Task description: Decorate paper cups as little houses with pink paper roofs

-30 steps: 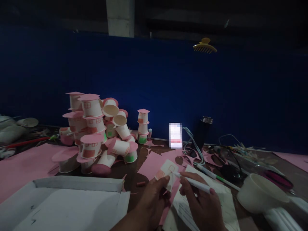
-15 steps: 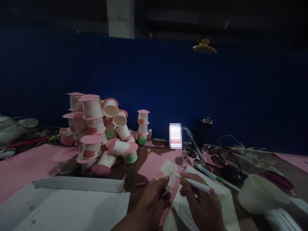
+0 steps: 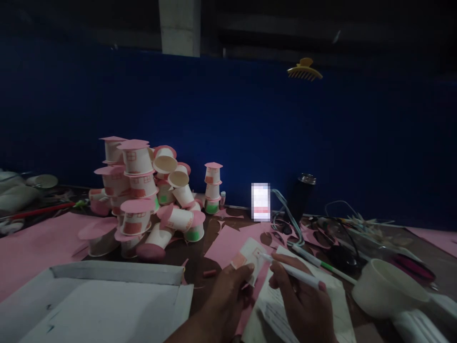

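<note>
1. A small paper cup (image 3: 250, 254) is held low in the middle of the view, just above a dark table (image 3: 200, 243). It is white and tilted, with a pink patch near its lower edge and a pink-lined square window higher up.
2. The left hand (image 3: 223, 297) pinches the cup from below, thumb on the near side and fingers curled behind.
3. The right hand (image 3: 303, 309) has its fingers pressed together around a white pen (image 3: 291, 270), whose tip touches the cup's right side.
4. Under the right hand lies a printed sheet (image 3: 333, 290); its text is too dim to read.
5. Well behind, to the left, stands a pile of cups (image 3: 143, 200) capped with pink discs. An open white box (image 3: 107, 305) sits at lower left.
6. Both forearms are cut off by the bottom edge. The cup's far side is hidden, and the light is poor.
7. A bright screen (image 3: 260, 201) against the blue wall (image 3: 228, 119) is blurred out. The tangle of cords (image 3: 339, 228) to the right is hard to make out.
</note>
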A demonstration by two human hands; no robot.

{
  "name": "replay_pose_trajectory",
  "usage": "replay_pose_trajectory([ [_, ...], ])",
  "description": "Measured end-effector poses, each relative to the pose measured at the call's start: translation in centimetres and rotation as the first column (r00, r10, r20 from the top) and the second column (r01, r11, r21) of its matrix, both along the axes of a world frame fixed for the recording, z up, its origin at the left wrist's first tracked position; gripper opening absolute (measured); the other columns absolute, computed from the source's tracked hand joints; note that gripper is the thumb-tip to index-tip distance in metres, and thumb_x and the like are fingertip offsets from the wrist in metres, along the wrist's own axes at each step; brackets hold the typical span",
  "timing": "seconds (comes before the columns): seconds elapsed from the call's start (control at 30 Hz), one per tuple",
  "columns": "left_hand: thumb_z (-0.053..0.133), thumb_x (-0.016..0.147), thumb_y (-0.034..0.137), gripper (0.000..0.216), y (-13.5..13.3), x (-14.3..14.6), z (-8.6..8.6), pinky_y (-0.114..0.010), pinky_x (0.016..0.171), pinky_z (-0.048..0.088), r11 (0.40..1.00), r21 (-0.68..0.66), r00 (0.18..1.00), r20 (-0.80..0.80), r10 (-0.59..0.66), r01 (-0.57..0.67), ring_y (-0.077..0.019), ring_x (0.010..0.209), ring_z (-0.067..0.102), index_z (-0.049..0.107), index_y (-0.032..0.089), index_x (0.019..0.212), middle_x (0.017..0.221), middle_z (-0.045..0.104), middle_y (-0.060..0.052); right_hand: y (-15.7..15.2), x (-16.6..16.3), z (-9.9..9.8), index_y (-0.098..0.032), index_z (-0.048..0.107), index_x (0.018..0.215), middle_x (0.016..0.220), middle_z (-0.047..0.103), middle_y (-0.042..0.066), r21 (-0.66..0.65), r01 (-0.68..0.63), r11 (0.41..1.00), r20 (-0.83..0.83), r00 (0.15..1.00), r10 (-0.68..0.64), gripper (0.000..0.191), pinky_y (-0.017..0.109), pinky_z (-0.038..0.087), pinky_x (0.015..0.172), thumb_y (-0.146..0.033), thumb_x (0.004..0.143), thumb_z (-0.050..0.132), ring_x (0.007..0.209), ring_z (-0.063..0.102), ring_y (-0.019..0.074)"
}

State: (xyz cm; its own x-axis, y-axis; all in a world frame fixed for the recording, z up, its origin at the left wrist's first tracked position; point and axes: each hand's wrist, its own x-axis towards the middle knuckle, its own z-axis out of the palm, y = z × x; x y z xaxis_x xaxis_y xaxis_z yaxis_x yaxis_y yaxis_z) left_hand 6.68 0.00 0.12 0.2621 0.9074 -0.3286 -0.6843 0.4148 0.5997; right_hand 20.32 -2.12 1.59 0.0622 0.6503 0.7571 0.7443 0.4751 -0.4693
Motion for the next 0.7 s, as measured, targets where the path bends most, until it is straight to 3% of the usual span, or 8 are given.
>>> replay_pose_trajectory([
  [0.2, 0.073, 0.064, 0.020, 0.019, -0.08, 0.09, -0.02, -0.023, 0.053, 0.040, 1.000, 0.004, 1.000, -0.017, -0.011, 0.011, -0.0115, 0.056, 0.055, 0.064, 0.013, 0.080, 0.064, 0.062, -0.001, -0.19, -0.24, 0.20, -0.020, 0.067, 0.092, 0.066, 0.072, 0.002, -0.018, 0.026, 1.000, -0.031, 0.999, -0.026, 0.026, 0.026, 0.056, 0.062, -0.037, 0.092, 0.048, 0.056, 0.069, 0.0165],
  [0.43, 0.073, 0.064, 0.021, 0.019, -0.14, 0.10, 0.06, -0.024, 0.054, 0.041, 0.999, 0.030, 0.999, -0.003, -0.041, 0.041, -0.0127, 0.058, 0.057, 0.066, 0.012, 0.079, 0.065, 0.063, -0.003, 0.02, 0.09, 0.19, -0.020, 0.067, 0.093, 0.077, 0.074, 0.004, 0.000, 0.005, 1.000, 0.033, 0.999, -0.005, 0.021, 0.029, 0.056, 0.071, -0.033, 0.091, 0.050, 0.067, 0.071, 0.0178],
  [0.7, 0.075, 0.062, 0.019, 0.019, -0.26, 0.10, 0.35, -0.024, 0.054, 0.041, 0.999, 0.023, 0.999, 0.021, -0.040, 0.039, -0.0122, 0.058, 0.056, 0.067, 0.012, 0.078, 0.066, 0.064, -0.003, -0.01, 0.30, 0.02, -0.020, 0.066, 0.095, 0.073, 0.073, 0.003, -0.019, -0.007, 1.000, 0.031, 0.999, 0.007, 0.020, 0.026, 0.056, 0.065, -0.032, 0.091, 0.050, 0.065, 0.071, 0.0172],
])
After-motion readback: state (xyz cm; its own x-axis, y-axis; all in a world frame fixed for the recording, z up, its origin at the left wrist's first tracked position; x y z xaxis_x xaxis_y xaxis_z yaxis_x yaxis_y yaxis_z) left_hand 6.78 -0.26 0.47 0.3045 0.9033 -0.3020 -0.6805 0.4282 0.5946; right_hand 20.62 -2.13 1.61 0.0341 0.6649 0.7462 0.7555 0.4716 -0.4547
